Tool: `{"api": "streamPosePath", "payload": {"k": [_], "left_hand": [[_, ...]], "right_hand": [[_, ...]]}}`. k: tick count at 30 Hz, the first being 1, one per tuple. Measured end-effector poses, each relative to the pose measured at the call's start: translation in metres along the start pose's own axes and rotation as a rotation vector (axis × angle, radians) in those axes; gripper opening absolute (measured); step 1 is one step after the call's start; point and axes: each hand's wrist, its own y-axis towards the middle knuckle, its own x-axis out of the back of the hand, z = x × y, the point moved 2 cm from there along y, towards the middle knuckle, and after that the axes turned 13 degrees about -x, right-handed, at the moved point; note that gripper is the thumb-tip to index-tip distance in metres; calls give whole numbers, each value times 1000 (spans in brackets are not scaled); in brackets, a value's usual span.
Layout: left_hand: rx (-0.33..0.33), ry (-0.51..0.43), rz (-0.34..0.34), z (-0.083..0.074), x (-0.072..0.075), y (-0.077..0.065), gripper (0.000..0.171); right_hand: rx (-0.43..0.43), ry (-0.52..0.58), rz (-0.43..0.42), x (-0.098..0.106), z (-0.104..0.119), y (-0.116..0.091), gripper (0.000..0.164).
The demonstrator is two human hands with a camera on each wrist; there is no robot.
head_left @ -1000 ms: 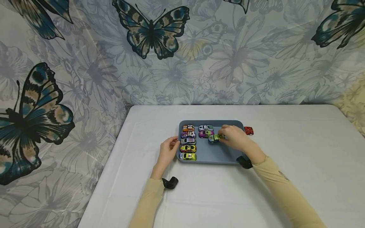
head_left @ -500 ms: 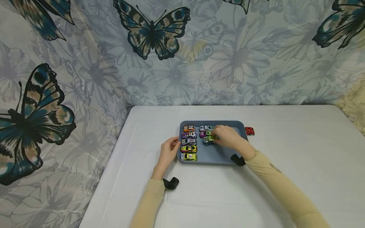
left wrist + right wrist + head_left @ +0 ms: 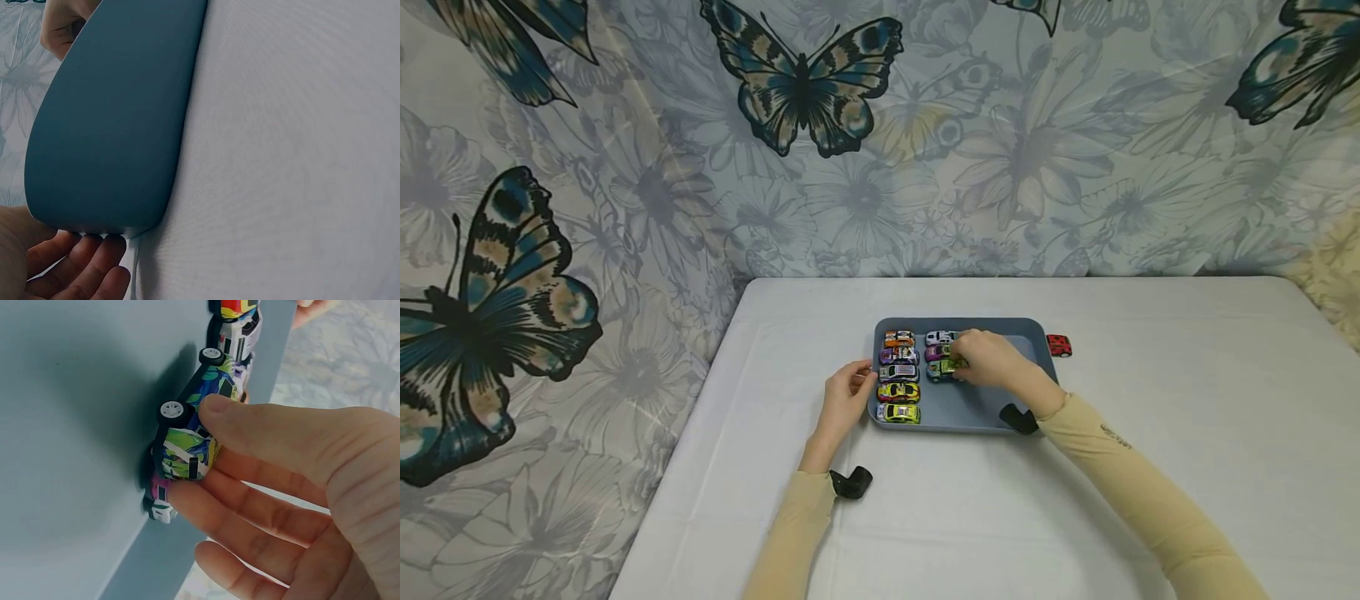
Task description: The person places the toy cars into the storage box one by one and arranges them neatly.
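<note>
My right hand [image 3: 996, 362] pinches a green patterned toy car [image 3: 184, 450] between thumb and fingers, low over the grey-blue tray [image 3: 977, 412]. In the right wrist view the car is tilted, two wheels facing the camera. Just behind it in the tray are a magenta toy car [image 3: 935, 352] and a white toy car [image 3: 938, 337], both partly covered by the hand. My left hand [image 3: 845, 396] is at the tray's left end. Its fingertips [image 3: 115, 247] rest against the outer wall in the left wrist view.
Along the tray's left side stands a column of several toy cars, from an orange one [image 3: 898, 338] at the back to a lime-yellow one [image 3: 898, 414] in front. A red toy car [image 3: 1059, 345] sits on the white-covered table [image 3: 970, 517], right of the tray.
My right hand has moved left with the green toy car, bringing it in front of the magenta one. My left hand has stayed at the tray's left end.
</note>
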Motion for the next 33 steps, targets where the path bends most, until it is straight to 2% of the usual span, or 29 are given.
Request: {"api": "streamPosePath", "payload": {"k": [14,33], "left_hand": [[-16,-5,-3,-2,0,0,26],[-13,5,-4,-2,1,0,26]], "right_hand": [[-2,9,39,-5,-1,2,10],[-6,-25,16,-3,-1,1,14]]}}
